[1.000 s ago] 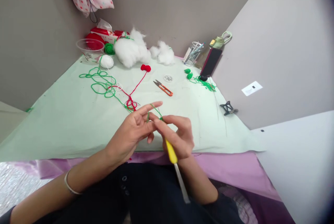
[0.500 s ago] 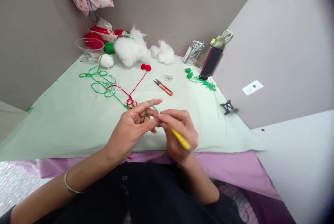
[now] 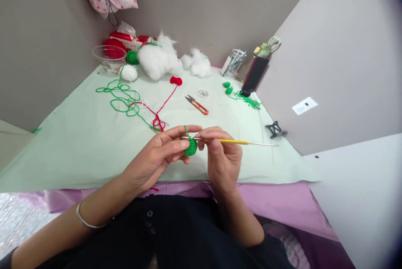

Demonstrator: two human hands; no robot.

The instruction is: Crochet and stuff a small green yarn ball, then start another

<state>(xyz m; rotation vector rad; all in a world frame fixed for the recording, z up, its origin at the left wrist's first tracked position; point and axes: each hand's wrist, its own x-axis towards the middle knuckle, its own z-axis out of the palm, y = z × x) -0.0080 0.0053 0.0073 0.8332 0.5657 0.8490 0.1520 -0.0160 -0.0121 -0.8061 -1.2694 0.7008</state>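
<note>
Between the thumb and fingers of my left hand (image 3: 157, 152) is a small rounded green crochet piece (image 3: 191, 147). Green yarn (image 3: 186, 130) loops over its raised index finger. My right hand (image 3: 223, 156) pinches a crochet hook (image 3: 234, 141) with a yellow grip and metal ends. The hook lies nearly level, its left end at the top edge of the green piece; the very tip is partly hidden by my left fingers. From behind my left hand, a loose green strand (image 3: 125, 101) trails to the left across the table.
Orange-handled thread snips (image 3: 197, 105) lie beyond my hands, beside a small clear dish (image 3: 203, 93). A red crochet bow (image 3: 176, 81), tangled red yarn (image 3: 158, 123), white stuffing (image 3: 158, 62) and a clear tub (image 3: 108, 64) are farther back. Green scraps (image 3: 251, 101) and a phone (image 3: 256, 74) are at right.
My right hand has turned, swinging the hook from a steep slant to nearly level. The green piece, mostly hidden before, now shows. My left index finger has lowered slightly.
</note>
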